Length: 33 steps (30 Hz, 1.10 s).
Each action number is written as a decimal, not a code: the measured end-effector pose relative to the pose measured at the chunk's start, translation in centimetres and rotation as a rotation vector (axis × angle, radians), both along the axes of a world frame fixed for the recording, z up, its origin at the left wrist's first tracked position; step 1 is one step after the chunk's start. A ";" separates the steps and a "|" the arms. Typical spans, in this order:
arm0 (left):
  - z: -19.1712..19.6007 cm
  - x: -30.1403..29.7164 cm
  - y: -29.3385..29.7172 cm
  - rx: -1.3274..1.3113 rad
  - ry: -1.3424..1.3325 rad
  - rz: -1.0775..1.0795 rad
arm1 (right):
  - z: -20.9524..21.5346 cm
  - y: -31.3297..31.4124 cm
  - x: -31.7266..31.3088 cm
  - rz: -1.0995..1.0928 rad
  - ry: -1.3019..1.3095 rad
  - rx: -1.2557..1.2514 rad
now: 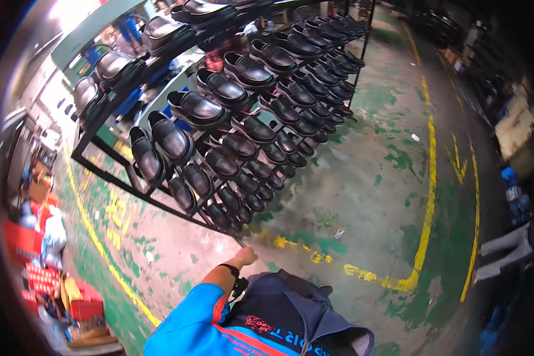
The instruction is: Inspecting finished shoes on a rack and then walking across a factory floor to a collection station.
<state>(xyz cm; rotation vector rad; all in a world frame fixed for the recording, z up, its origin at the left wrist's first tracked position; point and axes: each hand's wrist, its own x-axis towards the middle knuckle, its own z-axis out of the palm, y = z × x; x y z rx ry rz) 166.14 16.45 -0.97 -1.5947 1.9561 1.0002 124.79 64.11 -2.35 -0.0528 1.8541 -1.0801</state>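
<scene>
A dark metal rack fills the upper left and middle, carrying rows of black slip-on shoes on several tiers. My left hand is just below the rack's near lower corner, its fingers closed round a thin metal rod that reaches up toward the frame. Whether the rod is part of the rack I cannot tell. A black band is on that wrist, below it a blue sleeve with a red stripe. My right hand does not show. The nearest shoes hang a little above my left hand.
Yellow lines mark the worn green floor. Red boxes and cartons are piled at the left. At the right edge are a person's grey trousers and some blue containers. Someone in red check is behind the rack.
</scene>
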 end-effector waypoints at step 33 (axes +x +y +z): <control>6.8 -51.9 -4.0 -0.127 0.355 0.535 | -13.0 -22.9 -67.8 0.684 0.002 0.016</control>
